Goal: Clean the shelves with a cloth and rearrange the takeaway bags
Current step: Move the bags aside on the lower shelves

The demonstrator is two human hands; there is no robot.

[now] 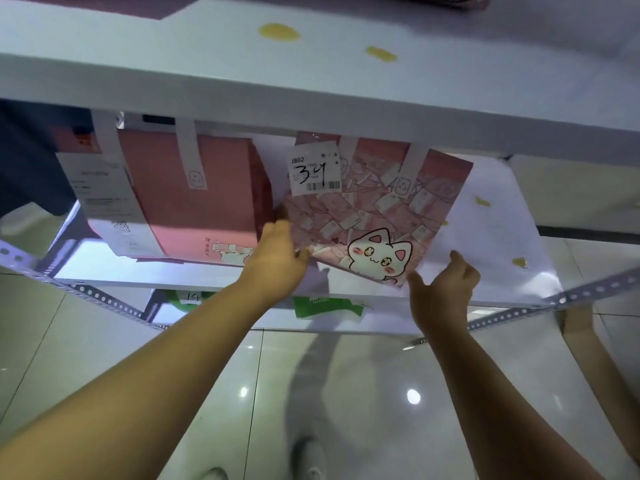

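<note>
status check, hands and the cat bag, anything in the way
left hand grips cat bag left edge. right hand at its near corner, grip unclear. second pink bag close on left.

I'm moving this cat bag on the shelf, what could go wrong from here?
The cat bag lies tilted, its corner close to the front edge of the shelf, so it may slip off. Your left hand is right beside the plain pink bag, whose long receipt could snag. Yellow spots might smear the bag.
</note>
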